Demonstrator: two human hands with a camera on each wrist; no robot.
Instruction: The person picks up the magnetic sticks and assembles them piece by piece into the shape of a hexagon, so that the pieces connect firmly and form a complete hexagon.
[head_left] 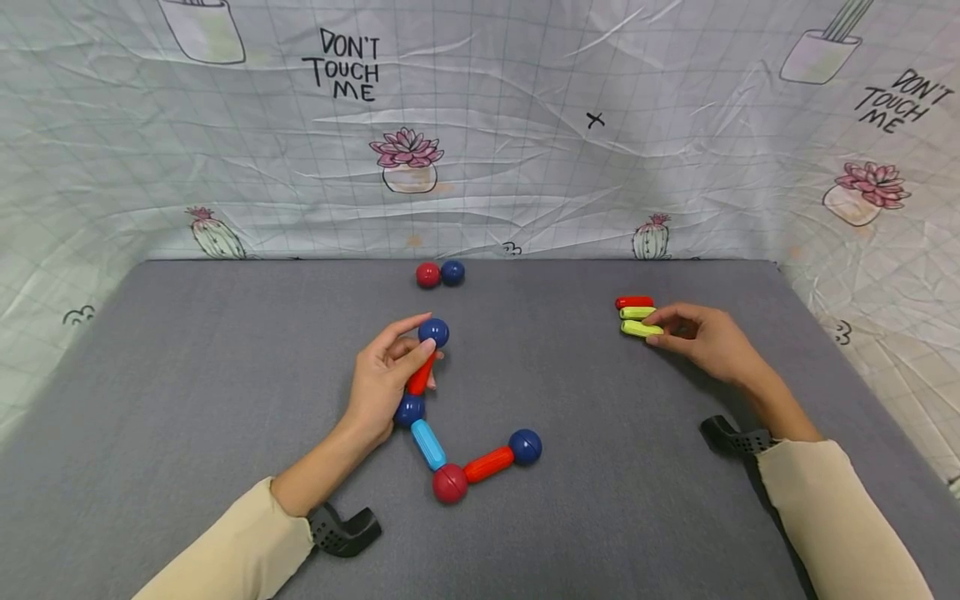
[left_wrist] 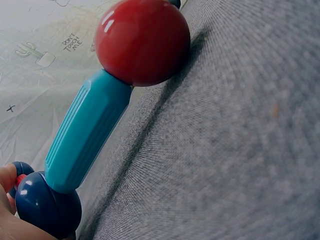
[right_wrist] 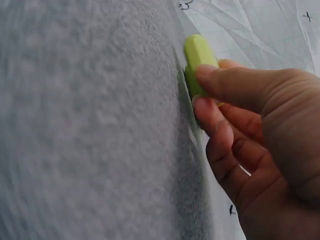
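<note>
By the right hand [head_left: 701, 342], right of centre in the frame, the lower yellow-green rod [head_left: 636, 329] is pinched at its right end, with thumb and bent fingertips brought together on it. For a clean pick, the rod is best drawn toward the bottom of the frame, since the upper yellow-green rod [head_left: 633, 313] lies just beside it and could be nudged by the index finger.

By the left hand [head_left: 375, 383], left of centre, the top blue ball [head_left: 433, 332] is held between thumb and index finger, the other fingers being curled near the upper red rod [head_left: 420, 379]. A light, steady hold is called for there, as a twist could probably loosen a joint. Downward from that rod, the chain is continued by the middle blue ball [head_left: 410, 410], the light-blue rod [head_left: 428, 444] and the joined red ball [head_left: 450, 483] at lower centre, then carried rightward by the lower red rod [head_left: 490, 464] to the end blue ball [head_left: 525, 447].

Farther out, a loose red rod [head_left: 633, 302] is seen above the yellow-green pair, and a loose red ball [head_left: 428, 275] and loose blue ball [head_left: 453, 272] are set side by side at upper centre on the grey cloth [head_left: 247, 375].
</note>
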